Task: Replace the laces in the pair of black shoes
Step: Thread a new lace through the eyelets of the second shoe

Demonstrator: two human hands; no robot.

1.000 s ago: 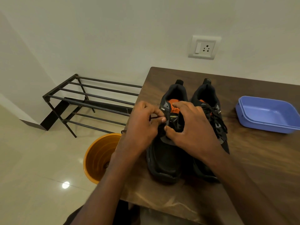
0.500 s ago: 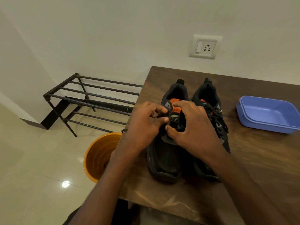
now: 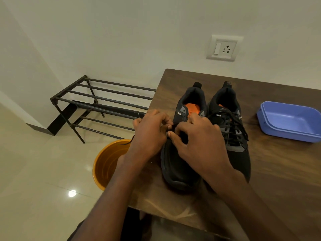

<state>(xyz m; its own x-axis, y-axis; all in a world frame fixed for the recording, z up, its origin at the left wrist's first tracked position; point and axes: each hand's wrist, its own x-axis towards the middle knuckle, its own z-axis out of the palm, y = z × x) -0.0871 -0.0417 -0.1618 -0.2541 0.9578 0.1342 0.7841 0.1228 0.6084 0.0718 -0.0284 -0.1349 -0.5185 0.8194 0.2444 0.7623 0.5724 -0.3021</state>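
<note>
On the table (image 3: 278,171), we see both hands, left hand (image 3: 149,136) and right hand (image 3: 199,143), pinching a black lace (image 3: 171,127) over the left shoe (image 3: 178,169)

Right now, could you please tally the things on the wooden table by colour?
Black: 2, the left shoe and the right shoe
Blue: 1, the tray
Total: 3 on the table
Both hands, left and right, work on the left shoe's lace.
</note>
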